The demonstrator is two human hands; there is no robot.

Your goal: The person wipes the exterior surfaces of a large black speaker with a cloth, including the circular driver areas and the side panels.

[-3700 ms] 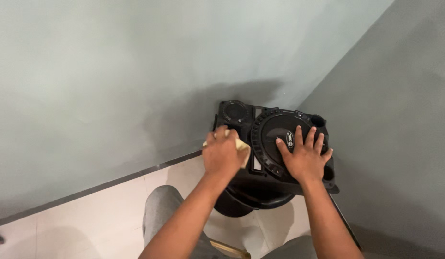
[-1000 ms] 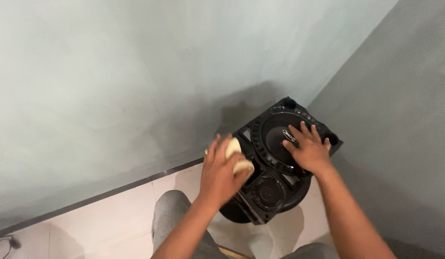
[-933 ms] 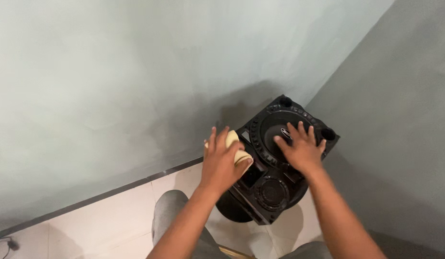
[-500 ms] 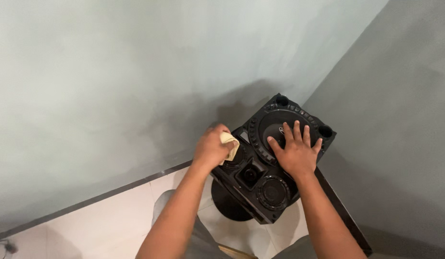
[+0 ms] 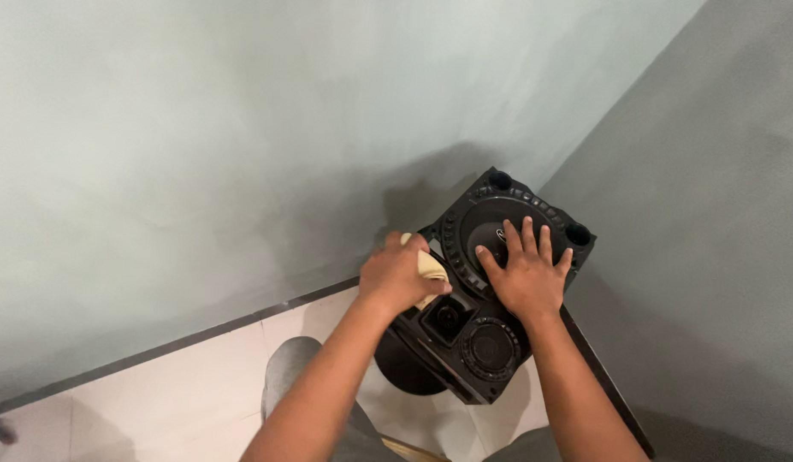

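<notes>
A black speaker box (image 5: 478,346) lies tipped on a dark round stool in the room's corner, its large round woofer grille facing up. My left hand (image 5: 398,278) is closed around a folded pale yellow cloth (image 5: 431,267) and presses it against the speaker's left side, by the small round driver. My right hand (image 5: 523,275) lies flat with fingers spread on the big woofer grille, steadying the box.
A pale green wall (image 5: 200,145) runs behind and a grey wall (image 5: 713,257) to the right, meeting just past the speaker. White floor tiles (image 5: 157,402) with a dark skirting strip lie at left. My grey-trousered knee (image 5: 289,368) is below the arms.
The speaker has been turned since the oldest frame, so its small drivers now point toward me. My left hand with the cloth moved slightly right and down along the speaker's side; the right hand stayed.
</notes>
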